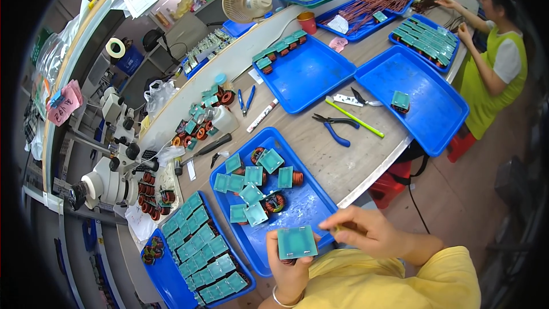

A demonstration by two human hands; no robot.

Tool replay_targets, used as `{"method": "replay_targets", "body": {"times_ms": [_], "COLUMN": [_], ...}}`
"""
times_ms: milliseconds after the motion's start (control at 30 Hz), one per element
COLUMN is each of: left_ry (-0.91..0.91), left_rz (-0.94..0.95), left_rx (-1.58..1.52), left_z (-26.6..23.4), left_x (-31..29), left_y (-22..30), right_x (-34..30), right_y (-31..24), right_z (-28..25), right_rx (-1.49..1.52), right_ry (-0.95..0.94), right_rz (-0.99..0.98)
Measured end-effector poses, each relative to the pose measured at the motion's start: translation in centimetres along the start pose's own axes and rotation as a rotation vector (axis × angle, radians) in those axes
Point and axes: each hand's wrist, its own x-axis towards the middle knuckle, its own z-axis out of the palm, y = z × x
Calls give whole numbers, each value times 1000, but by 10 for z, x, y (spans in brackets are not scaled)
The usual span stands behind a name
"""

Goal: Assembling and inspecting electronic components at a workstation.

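Note:
In my left hand (287, 279) is a square green circuit board (297, 242), held up with its flat face showing; part of a dark wound coil peeks out beneath it. Just right of the board, my right hand (370, 232) is closed, its fingers curled and the index finger reaching toward the board's edge. Whatever those fingers pinch is hidden. Beyond both hands lies a blue tray (311, 203) with several loose green boards on copper-wound coils (275, 202), some tipped on their sides.
At left, another blue tray (166, 280) carries rows of boards. Black-and-blue pliers (336, 129), a green pen (354, 117) and a screwdriver (213, 145) lie on the bench. A blue tray (423, 100) juts past the bench edge. A co-worker (494, 63) works at far right.

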Motion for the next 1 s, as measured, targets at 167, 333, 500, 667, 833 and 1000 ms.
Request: {"method": "replay_targets", "body": {"times_ms": [167, 333, 500, 667, 833, 1000], "left_ry": [-33, -47, -8, 34, 55, 92], "left_rz": [12, 26, 83, 129, 126, 111], "left_rx": [-73, -4, 140, 171, 174, 177], "left_z": [1, -3, -1, -8, -7, -8], "left_x": [2, 3, 4, 5, 7, 7], "left_y": [-2, 1, 6, -1, -3, -5], "right_x": [0, 4, 5, -2, 0, 2], "right_y": [-6, -17, -23, -16, 0, -9], "right_z": [-5, -8, -6, 3, 5, 5], "right_rx": [-149, -281, -422, -513, -494, -633], "right_ry": [-274, -378, -336, -229, -153, -226], "right_rz": [-182, -202, -254, -306, -370, -357]}}
